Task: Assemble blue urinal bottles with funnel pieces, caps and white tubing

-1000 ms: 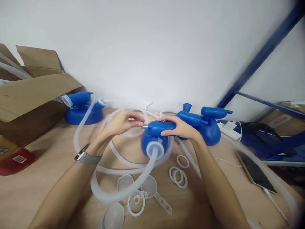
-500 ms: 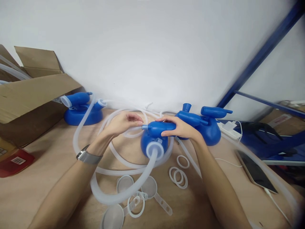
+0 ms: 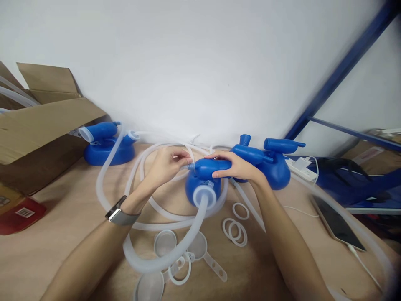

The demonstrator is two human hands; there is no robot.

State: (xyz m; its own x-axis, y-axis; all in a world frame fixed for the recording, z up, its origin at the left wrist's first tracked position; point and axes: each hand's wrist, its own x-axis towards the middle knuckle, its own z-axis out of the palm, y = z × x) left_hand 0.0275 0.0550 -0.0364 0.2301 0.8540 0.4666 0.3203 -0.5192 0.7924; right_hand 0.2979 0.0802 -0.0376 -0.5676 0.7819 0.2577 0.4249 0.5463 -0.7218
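My right hand [image 3: 239,167] is wrapped around the blue funnel-shaped urinal head [image 3: 206,168], which points left. At its narrow end sits a short clear tube piece [image 3: 191,166]. My left hand [image 3: 164,166] pinches at that piece with thumb and forefinger; the fingertips partly hide what they grip. Directly below is the blue urinal bottle [image 3: 192,192], its white-ringed mouth [image 3: 197,200] facing me. From that mouth a thick translucent hose [image 3: 184,247] curves down to the left. Thinner hose [image 3: 166,216] lies coiled behind and around the bottle.
White rings [image 3: 240,211] and round translucent caps with straps [image 3: 165,243] lie in front. Other blue urinals stand at left [image 3: 109,154] and right [image 3: 275,173]. A cardboard box [image 3: 46,121] is far left; a phone [image 3: 338,223] and power strip [image 3: 300,170] are right.
My left hand has shifted a little to the right, closer to the nozzle, and its wrist has swung right and down. My right hand still holds the blue head.
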